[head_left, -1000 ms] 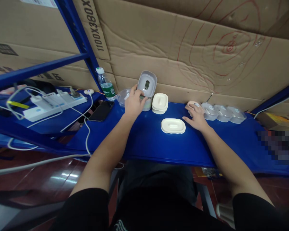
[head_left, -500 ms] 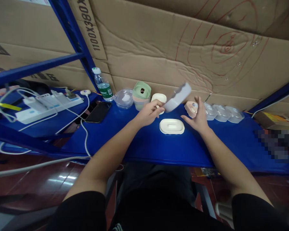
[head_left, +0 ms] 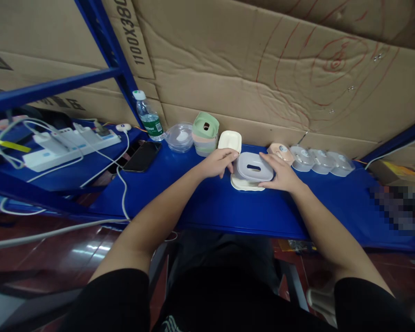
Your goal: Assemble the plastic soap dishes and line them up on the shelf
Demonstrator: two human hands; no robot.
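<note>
While your right hand [head_left: 281,174] grips the right end of one pale grey slotted cover [head_left: 254,175], thumb near side, fingers far side and parted to its width, your left hand [head_left: 218,163] sits at the cover's nine o'clock, fingers part-curled; whether these have hold, you cannot tell. Clockwise from the cover: at two, peach container [head_left: 282,152]; at three, clear containers [head_left: 321,161]; at seven, partly beneath, cream lid [head_left: 244,186]; toward eleven, cream stack [head_left: 230,139]; past ten, green slotted cover [head_left: 212,123], topping a pile.
</note>
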